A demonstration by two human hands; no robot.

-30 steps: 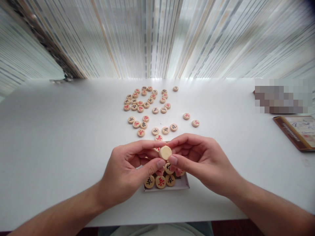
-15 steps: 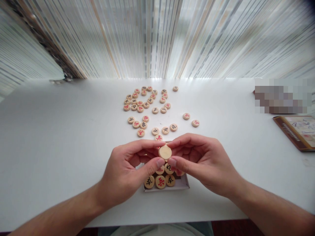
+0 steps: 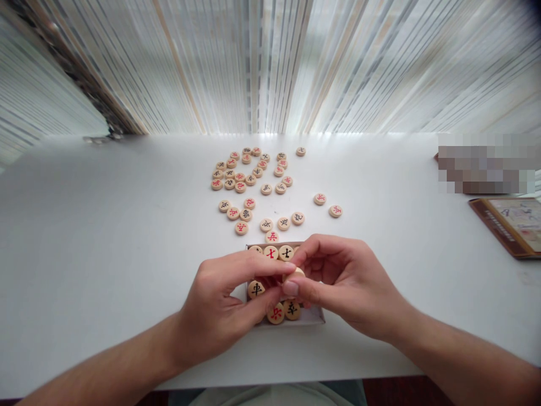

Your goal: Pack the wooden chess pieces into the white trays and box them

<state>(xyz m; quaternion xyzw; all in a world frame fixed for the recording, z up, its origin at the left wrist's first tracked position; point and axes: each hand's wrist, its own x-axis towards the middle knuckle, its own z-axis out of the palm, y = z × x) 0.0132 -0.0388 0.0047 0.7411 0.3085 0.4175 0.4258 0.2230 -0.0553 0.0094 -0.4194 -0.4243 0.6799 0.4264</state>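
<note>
2 hands (image 3: 291, 293) pinching round wooden disc (image 3: 293, 274)

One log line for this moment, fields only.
left hand: on wooden chess piece | right hand: on same piece | position: over small box | table: loose pieces

Occlusions and cut-offs, head view

Small shallow grey cardboard box (image 3: 315, 316): middle hidden under both hands. Pixelated block (image 3: 486, 163) at 2 o'clock unreadable. Brown-bordered printed board (image 3: 499, 225) cut by right edge.
</note>
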